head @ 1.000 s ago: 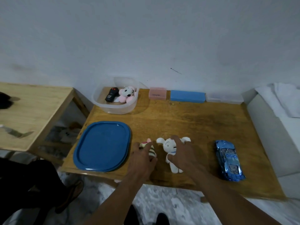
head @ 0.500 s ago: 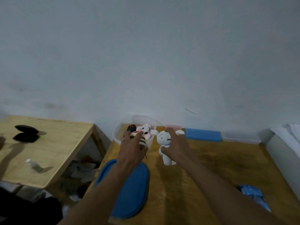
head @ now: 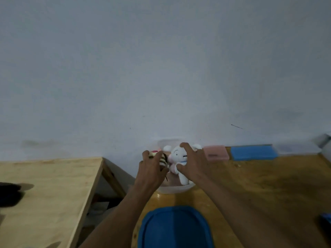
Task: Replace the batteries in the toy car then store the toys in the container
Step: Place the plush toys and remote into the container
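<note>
My left hand (head: 151, 170) grips a small striped plush toy (head: 162, 157) over the clear plastic container (head: 174, 189) at the table's back left. Beside it my right hand (head: 194, 162) grips a white plush rabbit (head: 177, 154), which hangs over the same container. What lies inside the container is mostly hidden behind both hands. The blue lid (head: 174, 228) lies on the table in front of the container. Only a corner of the blue toy car (head: 326, 218) shows at the right edge.
A pink box (head: 215, 153), a blue box (head: 253, 152) and a clear box (head: 295, 149) stand along the wall at the back of the wooden table (head: 259, 190). A second, lighter table (head: 46, 190) stands to the left, with a dark object (head: 9, 194) on it.
Both hands have lifted the two plush toys from the table's front and carried them back over the container. The view has tilted up toward the wall.
</note>
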Demonstrator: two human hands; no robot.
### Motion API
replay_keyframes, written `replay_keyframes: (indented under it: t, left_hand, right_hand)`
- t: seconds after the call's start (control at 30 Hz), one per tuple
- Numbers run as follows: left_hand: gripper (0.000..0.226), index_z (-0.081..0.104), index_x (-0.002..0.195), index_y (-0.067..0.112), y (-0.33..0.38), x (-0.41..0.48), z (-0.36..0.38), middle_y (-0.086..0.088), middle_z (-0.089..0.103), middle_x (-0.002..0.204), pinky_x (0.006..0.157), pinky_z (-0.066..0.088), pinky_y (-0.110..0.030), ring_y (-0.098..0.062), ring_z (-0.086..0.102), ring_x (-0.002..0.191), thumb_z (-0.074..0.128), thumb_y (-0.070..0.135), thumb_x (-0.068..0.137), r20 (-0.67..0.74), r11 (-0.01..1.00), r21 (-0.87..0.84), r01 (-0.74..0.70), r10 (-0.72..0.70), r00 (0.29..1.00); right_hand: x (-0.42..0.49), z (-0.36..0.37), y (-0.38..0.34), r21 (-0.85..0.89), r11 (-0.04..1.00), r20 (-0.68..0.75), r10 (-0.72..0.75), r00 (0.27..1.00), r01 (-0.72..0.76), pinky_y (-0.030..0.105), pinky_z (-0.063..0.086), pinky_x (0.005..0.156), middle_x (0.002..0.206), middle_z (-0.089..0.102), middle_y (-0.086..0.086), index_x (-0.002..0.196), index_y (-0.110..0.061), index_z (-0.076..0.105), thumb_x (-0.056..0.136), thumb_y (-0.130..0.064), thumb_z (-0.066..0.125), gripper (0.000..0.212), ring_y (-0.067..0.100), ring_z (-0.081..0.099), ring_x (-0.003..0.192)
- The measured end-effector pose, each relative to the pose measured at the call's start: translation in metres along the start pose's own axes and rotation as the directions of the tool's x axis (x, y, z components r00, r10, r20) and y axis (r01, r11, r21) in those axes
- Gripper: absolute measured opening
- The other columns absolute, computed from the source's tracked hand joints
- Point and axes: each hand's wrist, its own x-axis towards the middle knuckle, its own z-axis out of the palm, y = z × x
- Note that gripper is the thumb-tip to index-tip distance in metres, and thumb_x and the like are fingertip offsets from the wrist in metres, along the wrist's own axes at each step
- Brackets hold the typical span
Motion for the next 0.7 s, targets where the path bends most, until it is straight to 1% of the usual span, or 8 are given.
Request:
replay_keyframes:
  t: [0.17,0.27,0.33,0.43,0.53,0.6,0.63,0.7]
  left_hand:
    - [0.064,0.032,0.147,0.027,-0.023,0.030,0.019,-0.017,0.016,0.154,0.109,0.037,-0.037,-0.035,0.043,0.130,0.061,0.036,0.091,0.107,1.000,-0.011,-0.018,0.019,0.994]
    - [0.065,0.030,0.146,0.030,-0.031,0.042,0.029,-0.015,0.016,0.154,0.108,0.041,-0.039,-0.034,0.045,0.128,0.060,0.041,0.090,0.181,1.000,0.008,-0.019,0.017,0.983]
    - [0.065,0.034,0.144,0.031,-0.034,0.047,0.036,-0.013,0.019,0.152,0.106,0.044,-0.040,-0.033,0.046,0.125,0.063,0.044,0.087,0.242,1.000,0.004,-0.029,0.027,0.970]
    - [0.072,0.031,0.144,0.029,-0.035,0.052,0.046,-0.013,0.020,0.151,0.106,0.045,-0.040,-0.031,0.047,0.124,0.068,0.042,0.084,0.309,1.000,-0.004,-0.019,0.019,0.951]
    - [0.077,0.026,0.149,0.023,-0.036,0.057,0.051,-0.014,0.021,0.151,0.105,0.044,-0.037,-0.029,0.047,0.125,0.068,0.037,0.085,0.325,1.000,-0.016,0.003,0.003,0.946]
    - [0.071,0.029,0.147,0.017,-0.038,0.062,0.054,-0.015,0.033,0.146,0.091,0.046,-0.028,-0.029,0.051,0.119,0.066,0.028,0.087,0.323,0.993,-0.110,0.053,-0.015,0.946]
    - [0.067,0.031,0.146,0.015,-0.040,0.066,0.056,-0.013,0.039,0.143,0.082,0.043,-0.021,-0.026,0.054,0.114,0.065,0.024,0.089,0.316,0.984,-0.159,0.077,-0.023,0.948]
    - [0.061,0.031,0.146,0.012,-0.043,0.068,0.058,-0.012,0.043,0.141,0.067,0.039,-0.008,-0.013,0.057,0.095,0.060,0.017,0.092,0.315,0.980,-0.178,0.084,-0.024,0.949]
  right_hand:
    - [0.015,0.031,-0.003,-0.063,0.994,0.030,0.091,0.995,-0.089,0.030,0.045,0.087,0.127,0.047,0.014,0.134,-0.036,0.039,0.076,-0.031,0.073,0.067,0.028,0.050,0.110]
    - [0.023,0.046,0.004,-0.092,0.982,0.096,0.175,0.980,-0.166,0.032,0.048,0.086,0.125,0.047,0.017,0.137,-0.038,0.033,0.077,-0.033,0.072,0.072,0.031,0.056,0.105]
    - [0.025,0.053,0.010,-0.119,0.973,0.128,0.212,0.969,-0.197,0.033,0.048,0.088,0.129,0.048,0.016,0.140,-0.038,0.031,0.078,-0.034,0.073,0.075,0.031,0.056,0.109]
    - [0.031,0.059,0.016,-0.129,0.975,0.158,0.198,0.967,-0.178,0.033,0.049,0.088,0.133,0.053,0.009,0.140,-0.032,0.033,0.077,-0.032,0.074,0.075,0.028,0.056,0.113]
    - [0.037,0.064,0.017,-0.134,0.975,0.178,0.198,0.964,-0.175,0.035,0.053,0.084,0.128,0.057,0.005,0.136,-0.031,0.035,0.076,-0.029,0.076,0.072,0.025,0.059,0.107]
    - [0.039,0.068,0.020,-0.155,0.972,0.171,0.202,0.964,-0.176,0.039,0.055,0.081,0.123,0.059,0.005,0.132,-0.029,0.036,0.076,-0.027,0.074,0.067,0.024,0.061,0.102]
    - [0.040,0.070,0.021,-0.172,0.969,0.166,0.204,0.965,-0.175,0.038,0.055,0.080,0.122,0.059,0.006,0.131,-0.028,0.036,0.077,-0.025,0.073,0.065,0.024,0.061,0.101]
    - [0.040,0.075,0.023,-0.212,0.961,0.158,0.212,0.964,-0.177,0.035,0.052,0.078,0.120,0.060,0.007,0.130,-0.026,0.036,0.080,-0.023,0.071,0.062,0.024,0.061,0.101]
